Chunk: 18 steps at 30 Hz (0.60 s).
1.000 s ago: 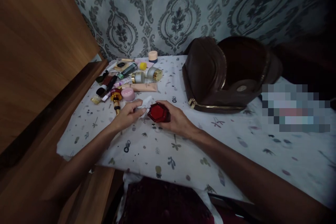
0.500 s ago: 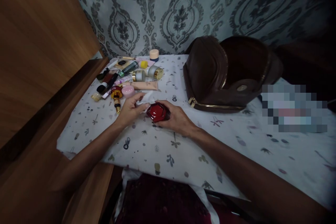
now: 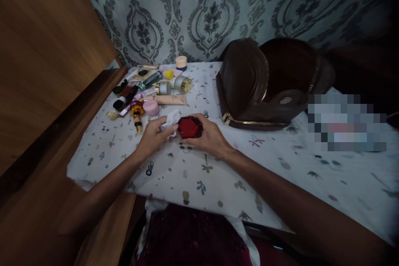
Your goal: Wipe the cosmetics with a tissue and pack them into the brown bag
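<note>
Over the middle of the table, my right hand (image 3: 209,136) is closed around a dark red hexagonal jar (image 3: 188,127), its glossy flat face turned up toward me. A crumpled white wipe (image 3: 171,121) is pinched in my left hand (image 3: 154,135), right beside the jar's left edge. Just beyond my left hand lie a pink round jar (image 3: 151,108), a peach tube (image 3: 171,99) and a small gold-and-black bottle (image 3: 137,123). The fingertips under the jar are partly hidden.
Several cosmetics crowd the table's back left, among them two gold-lidded jars (image 3: 163,88), a dark green tube (image 3: 151,79) and a peach-lidded jar (image 3: 181,63). A brown zippered bag (image 3: 246,87) stands open at the back right. A wooden panel (image 3: 52,29) borders the left.
The red jar has turned slightly in my right hand. My left hand with the wipe has drawn a little left, off the jar's upper edge. The view has shifted slightly.
</note>
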Tool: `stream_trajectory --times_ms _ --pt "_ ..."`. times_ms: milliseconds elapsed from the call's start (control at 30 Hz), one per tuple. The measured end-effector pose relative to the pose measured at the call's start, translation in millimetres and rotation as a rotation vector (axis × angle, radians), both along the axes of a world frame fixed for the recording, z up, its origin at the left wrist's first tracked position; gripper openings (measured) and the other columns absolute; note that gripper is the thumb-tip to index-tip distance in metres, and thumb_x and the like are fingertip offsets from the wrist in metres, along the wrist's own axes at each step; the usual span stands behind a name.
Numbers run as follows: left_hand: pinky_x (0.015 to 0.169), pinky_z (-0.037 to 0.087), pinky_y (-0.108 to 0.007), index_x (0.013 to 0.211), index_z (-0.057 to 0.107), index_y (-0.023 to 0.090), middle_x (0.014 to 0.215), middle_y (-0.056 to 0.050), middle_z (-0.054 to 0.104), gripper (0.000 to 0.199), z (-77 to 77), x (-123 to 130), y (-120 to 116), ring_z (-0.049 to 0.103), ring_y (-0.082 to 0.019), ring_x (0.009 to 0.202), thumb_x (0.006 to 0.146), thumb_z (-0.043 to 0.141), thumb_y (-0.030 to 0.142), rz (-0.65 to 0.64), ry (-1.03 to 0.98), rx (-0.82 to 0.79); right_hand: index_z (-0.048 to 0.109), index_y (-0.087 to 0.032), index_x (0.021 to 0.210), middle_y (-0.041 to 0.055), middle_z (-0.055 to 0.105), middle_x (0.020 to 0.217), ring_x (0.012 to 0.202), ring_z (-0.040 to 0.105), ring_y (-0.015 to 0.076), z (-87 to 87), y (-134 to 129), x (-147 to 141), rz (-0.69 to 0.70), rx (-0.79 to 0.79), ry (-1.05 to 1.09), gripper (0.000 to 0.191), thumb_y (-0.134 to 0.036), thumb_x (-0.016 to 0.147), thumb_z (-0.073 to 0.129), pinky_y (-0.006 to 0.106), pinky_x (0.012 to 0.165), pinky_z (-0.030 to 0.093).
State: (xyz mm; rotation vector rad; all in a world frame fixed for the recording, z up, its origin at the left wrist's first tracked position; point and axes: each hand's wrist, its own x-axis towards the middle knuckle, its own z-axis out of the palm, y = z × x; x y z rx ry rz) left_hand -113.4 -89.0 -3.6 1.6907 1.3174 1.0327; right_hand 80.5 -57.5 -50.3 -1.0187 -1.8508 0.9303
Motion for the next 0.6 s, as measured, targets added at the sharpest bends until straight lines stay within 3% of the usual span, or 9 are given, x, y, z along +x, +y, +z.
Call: stream_trajectory --times_ms 100,233,500,600 --pt "0.062 0.041 -0.024 0.076 0.057 0.017 0.071 0.001 0.055 0.037 -4.5 -1 -3 0.05 -0.014 0.068 0.088 0.055 0.052 -0.041 0.031 -0.043 0.057 -0.02 0.115 0.0057 0.069 0.103 0.093 0.066 0.0232 -4.1 4 0 -0.024 -0.008 0.048 0.062 -0.036 0.061 0.083 0.036 0.084 0.054" --pt "0.073 0.046 -0.027 0.086 0.059 0.016 0.082 -0.003 0.061 0.033 -10.4 2 -10 0.056 -0.018 0.08 0.091 0.052 0.048 -0.091 0.013 -0.046 0.058 -0.019 0.116 0.0057 0.071 0.101 0.091 0.068 0.0234 -6.6 7 -1 -0.056 -0.051 0.09 0.063 -0.037 0.06 0.083 0.036 0.083 0.055" --pt "0.077 0.046 -0.028 0.101 0.057 0.019 0.093 -0.003 0.066 0.014 -0.7 6 -16 0.06 -0.019 0.084 0.091 0.052 0.027 0.056 0.461 0.303 0.062 -0.019 0.107 0.0074 0.073 0.099 0.093 0.068 0.0247 2.9 3 -1 -0.073 -0.121 0.131 0.056 -0.045 0.062 0.082 0.039 0.085 0.055" --pt "0.072 0.045 -0.026 0.098 0.054 0.02 0.088 -0.003 0.064 0.01 -0.3 8 -16 0.06 -0.018 0.08 0.095 0.046 0.024 0.005 0.568 0.385 0.062 -0.017 0.109 0.0094 0.073 0.102 0.094 0.068 0.0261 3.8 3 -1 -0.081 -0.114 0.108 0.058 -0.044 0.062 0.082 0.04 0.086 0.054"
